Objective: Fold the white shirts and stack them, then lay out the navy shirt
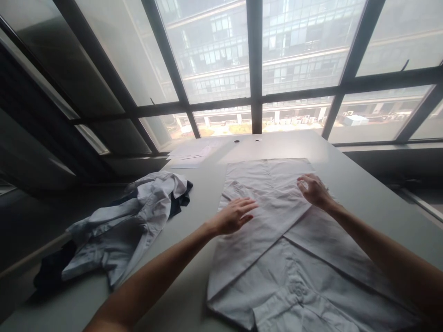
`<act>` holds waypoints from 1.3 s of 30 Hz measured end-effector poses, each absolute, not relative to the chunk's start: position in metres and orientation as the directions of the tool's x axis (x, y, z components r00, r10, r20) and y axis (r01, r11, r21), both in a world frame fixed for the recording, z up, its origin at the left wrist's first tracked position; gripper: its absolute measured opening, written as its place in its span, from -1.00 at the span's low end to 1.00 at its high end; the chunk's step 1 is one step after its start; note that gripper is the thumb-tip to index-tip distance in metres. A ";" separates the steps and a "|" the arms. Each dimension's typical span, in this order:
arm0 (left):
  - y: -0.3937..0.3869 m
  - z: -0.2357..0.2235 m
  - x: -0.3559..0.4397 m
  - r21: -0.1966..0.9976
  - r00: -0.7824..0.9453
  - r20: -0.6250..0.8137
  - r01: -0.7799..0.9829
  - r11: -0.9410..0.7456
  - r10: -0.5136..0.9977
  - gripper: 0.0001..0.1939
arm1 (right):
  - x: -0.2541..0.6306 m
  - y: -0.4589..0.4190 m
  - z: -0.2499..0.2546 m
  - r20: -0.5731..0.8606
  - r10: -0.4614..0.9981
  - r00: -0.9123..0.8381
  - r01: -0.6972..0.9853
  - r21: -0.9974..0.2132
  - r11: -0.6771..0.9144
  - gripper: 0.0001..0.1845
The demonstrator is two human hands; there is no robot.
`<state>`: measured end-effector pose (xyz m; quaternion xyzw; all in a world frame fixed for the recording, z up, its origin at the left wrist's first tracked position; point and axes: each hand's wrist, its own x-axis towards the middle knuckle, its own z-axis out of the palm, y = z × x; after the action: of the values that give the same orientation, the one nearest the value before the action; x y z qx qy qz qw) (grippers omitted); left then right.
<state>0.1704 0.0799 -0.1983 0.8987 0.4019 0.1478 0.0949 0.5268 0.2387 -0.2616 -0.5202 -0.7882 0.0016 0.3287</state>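
A white shirt lies spread on the table, its collar end towards me and its straight hem at the far side. One of its sleeves lies folded slantwise across the body. My left hand rests over the left part of the shirt, palm down, with fingers stretched and thumb apart. Near the shirt's right edge is my right hand, its fingers loosely bent and the thumb apart from them. I see no cloth pinched in either hand. My right forearm covers part of the shirt's right side.
Crumpled white and dark clothes lie in a heap at the table's left edge, partly overhanging it. Several sheets of paper are at the far left of the white table. Large framed windows stand behind the table.
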 end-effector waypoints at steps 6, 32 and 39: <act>-0.006 -0.207 0.163 0.281 0.749 -0.036 0.643 -0.712 0.662 -0.46 | 0.539 0.231 -0.291 0.460 0.858 -0.229 0.823 -0.380 0.423 -0.62; 0.146 -0.243 0.122 0.140 0.410 0.023 0.902 -0.409 0.912 -0.38 | 0.519 0.221 -0.270 0.043 0.940 -0.337 0.931 -0.136 0.340 -0.29; 0.195 -0.248 0.128 0.153 0.125 0.127 0.978 -0.144 0.984 -0.41 | 0.502 0.229 -0.253 -0.059 0.967 -0.248 0.962 -0.135 0.238 -0.25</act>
<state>0.1276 0.1954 -0.2476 0.7499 0.6540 0.0987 0.0161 0.5020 0.2288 -0.2529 -0.6129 -0.7867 0.0715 0.0184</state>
